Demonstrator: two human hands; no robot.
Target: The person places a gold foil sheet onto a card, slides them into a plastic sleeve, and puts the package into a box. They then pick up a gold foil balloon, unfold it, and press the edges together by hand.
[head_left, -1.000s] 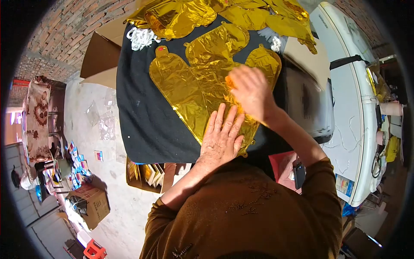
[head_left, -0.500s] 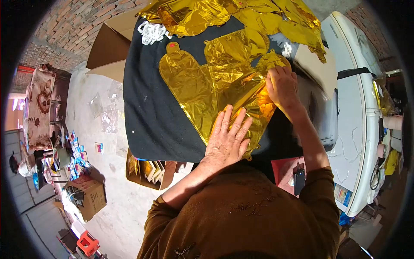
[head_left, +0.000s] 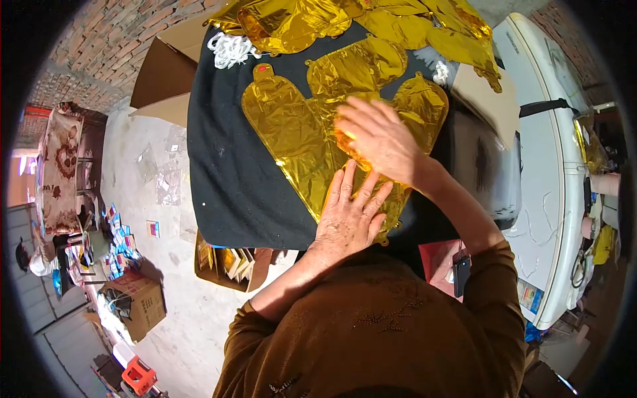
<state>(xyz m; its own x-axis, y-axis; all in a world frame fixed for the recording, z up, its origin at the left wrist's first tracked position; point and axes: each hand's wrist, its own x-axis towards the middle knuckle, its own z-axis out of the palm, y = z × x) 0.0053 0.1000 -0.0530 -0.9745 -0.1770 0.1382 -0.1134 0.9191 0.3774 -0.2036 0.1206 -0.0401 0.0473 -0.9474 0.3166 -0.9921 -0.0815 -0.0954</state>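
Note:
A flat, uninflated gold foil balloon [head_left: 282, 119] lies on the black cloth [head_left: 232, 192] in front of me. It has several rounded lobes and a small red mark on the tab at its upper left. My left hand [head_left: 348, 215] rests flat on its lower part, fingers spread. Above and to the right, my right hand [head_left: 381, 142] lies over the middle of the balloon, palm down with fingers stretched out and slightly blurred. The foil beneath the right hand is mostly hidden. Nothing shows gripped in either hand.
More gold foil balloons [head_left: 292, 26] are piled at the far edge, beside a bundle of white string [head_left: 232, 50]. A white chest-like appliance [head_left: 544, 172] stands to the right. Cardboard boxes [head_left: 166, 73] and an open carton of packets [head_left: 232, 265] flank the table on the left.
My right hand has let go of the balloon's right lobe and moved left and down onto its middle. That lobe now lies flatter. My left hand has stayed in place.

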